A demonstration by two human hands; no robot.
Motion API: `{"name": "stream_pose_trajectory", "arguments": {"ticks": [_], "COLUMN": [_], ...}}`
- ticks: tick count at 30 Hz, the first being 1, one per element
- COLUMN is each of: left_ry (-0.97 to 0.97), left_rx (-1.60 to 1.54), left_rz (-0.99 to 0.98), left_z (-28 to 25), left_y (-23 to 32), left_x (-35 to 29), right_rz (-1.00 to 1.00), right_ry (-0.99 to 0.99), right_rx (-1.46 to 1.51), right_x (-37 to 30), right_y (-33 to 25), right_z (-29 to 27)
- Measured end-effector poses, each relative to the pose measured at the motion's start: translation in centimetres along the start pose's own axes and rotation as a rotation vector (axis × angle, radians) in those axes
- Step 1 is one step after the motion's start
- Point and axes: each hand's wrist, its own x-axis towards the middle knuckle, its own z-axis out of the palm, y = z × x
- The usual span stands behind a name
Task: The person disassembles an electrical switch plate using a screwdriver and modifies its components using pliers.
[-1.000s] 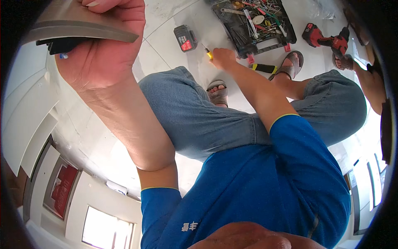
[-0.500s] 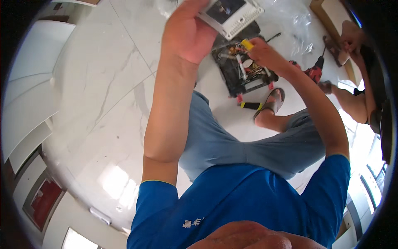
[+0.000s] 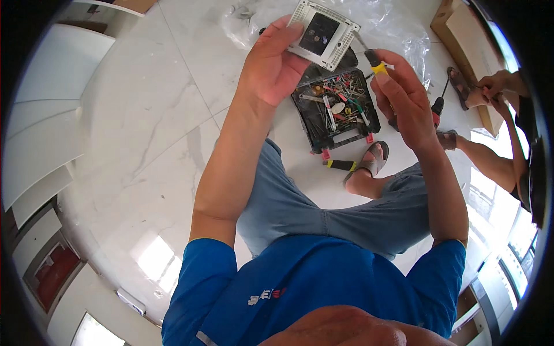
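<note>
My left hand (image 3: 274, 66) holds up a white square wall panel (image 3: 320, 34) by its left edge, thumb on the face showing. This panel has a perforated border and a black square in its middle. In my right hand (image 3: 407, 98) is a screwdriver (image 3: 377, 64) with a yellow and black handle. Its thin shaft points up to the panel's right edge; whether the tip touches it I cannot tell. Below both hands an open black toolbox (image 3: 309, 124) lies on the floor, full of loose screws, small tools and a white marker-like stick.
A black and yellow handle-like piece (image 3: 341, 165) lies by my sandalled foot (image 3: 375, 158). Clear plastic wrap (image 3: 398, 34) spreads beyond the toolbox. At right are a red and black power drill (image 3: 437, 112), a cardboard box (image 3: 456, 40) and another person's hands (image 3: 499, 86).
My right hand has come up from the toolbox with the screwdriver, toward the panel. The panel in my left hand has moved slightly lower in view.
</note>
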Motion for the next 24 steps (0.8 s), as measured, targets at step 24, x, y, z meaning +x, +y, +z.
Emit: {"name": "stream_pose_trajectory", "arguments": {"ticks": [24], "left_ry": [0.032], "left_rx": [0.103], "left_rz": [-0.148], "left_z": [1.1], "left_y": [0.0], "left_x": [-0.7], "right_rz": [-0.090], "right_ry": [-0.174], "right_rx": [-0.232], "right_x": [-3.3], "right_y": [-4.5], "right_z": [0.7]}}
